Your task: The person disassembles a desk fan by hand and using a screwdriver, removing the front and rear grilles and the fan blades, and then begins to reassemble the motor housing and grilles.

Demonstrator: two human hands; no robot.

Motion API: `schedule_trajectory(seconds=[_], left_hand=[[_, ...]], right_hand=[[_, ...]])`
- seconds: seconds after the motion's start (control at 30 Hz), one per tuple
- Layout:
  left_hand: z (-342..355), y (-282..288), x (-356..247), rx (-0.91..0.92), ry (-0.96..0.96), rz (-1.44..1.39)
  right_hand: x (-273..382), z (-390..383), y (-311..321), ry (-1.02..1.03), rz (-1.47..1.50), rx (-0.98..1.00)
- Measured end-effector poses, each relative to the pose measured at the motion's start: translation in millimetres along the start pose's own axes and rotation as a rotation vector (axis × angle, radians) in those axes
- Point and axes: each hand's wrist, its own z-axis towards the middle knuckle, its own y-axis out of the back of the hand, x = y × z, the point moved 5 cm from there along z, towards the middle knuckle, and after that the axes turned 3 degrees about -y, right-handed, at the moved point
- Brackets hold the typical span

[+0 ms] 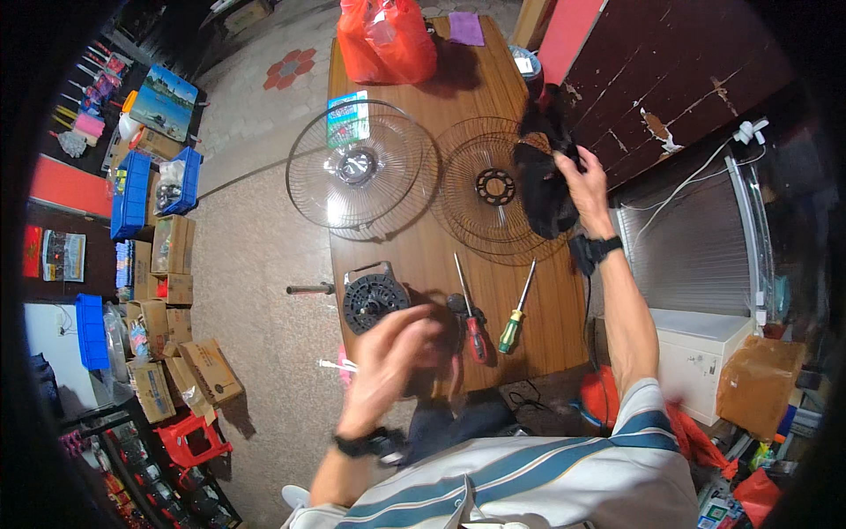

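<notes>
My right hand is at the table's right edge, its thumb and fingers closed on a black lobed piece whose kind I cannot make out. This piece overlaps the right side of a wire fan grille lying flat. Beside that lies a second, shinier fan grille. Low over the near table edge is my left hand, smeared by motion, so its grip is unclear. Next to it sits a black round slotted fan part. A red-handled screwdriver and a green-and-yellow-handled screwdriver lie to its right.
A red plastic bag and a purple cloth are at the wooden table's far end. Cartons and blue bins line the left. A white cabinet stands at right; a dark cable hangs near my right arm.
</notes>
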Motion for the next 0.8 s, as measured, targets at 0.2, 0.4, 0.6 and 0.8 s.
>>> schedule_trajectory(seconds=[0.2, 0.4, 0.6, 0.8], left_hand=[[140, -89, 160, -0.096, 0.227, -0.605], [261, -72, 224, -0.133, 0.344, -0.558], [280, -88, 218, -0.11, 0.313, -0.563], [203, -138, 100, -0.069, 0.041, -0.425]], right_hand=[[-19, -96, 97, -0.331, 0.232, 0.053], [-103, -173, 140, -0.51, 0.179, 0.083], [-176, -214, 164, -0.556, 0.162, 0.058], [-192, -198, 177, -0.552, 0.066, 0.135]])
